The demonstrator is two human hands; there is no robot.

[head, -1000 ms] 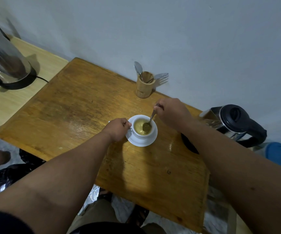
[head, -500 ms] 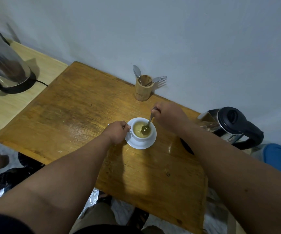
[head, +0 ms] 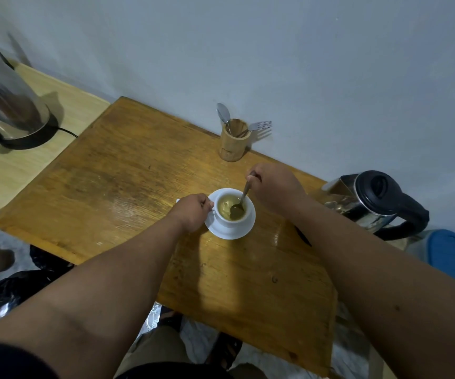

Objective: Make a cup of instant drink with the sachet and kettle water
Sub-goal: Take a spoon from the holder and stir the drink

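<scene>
Since the earlier frames, the spoon [head: 241, 199] bowl has shifted within the cup [head: 231, 210], from the middle toward the near-right wall, consistent with a stirring stroke; both hands hold much the same stations. The cup stands upright on its white saucer [head: 244, 229], mid-counter [head: 127, 181], filled with pale yellowish liquid. The left hand [head: 192, 213] is clenched at the cup's left side, apparently pinching the handle, though the fingers hide it. The right hand [head: 274, 186] sits beyond and right of the cup, fingers closed on the spoon's upper end. The spoon's long axis slopes from that grip down and leftward into the liquid, bowl submerged near the wall. Judgement: stirring is in hand and the task is near completion. One kettle [head: 371, 203] stands just right of the right forearm; another kettle on a base [head: 4, 105] is well apart at far left.
</scene>
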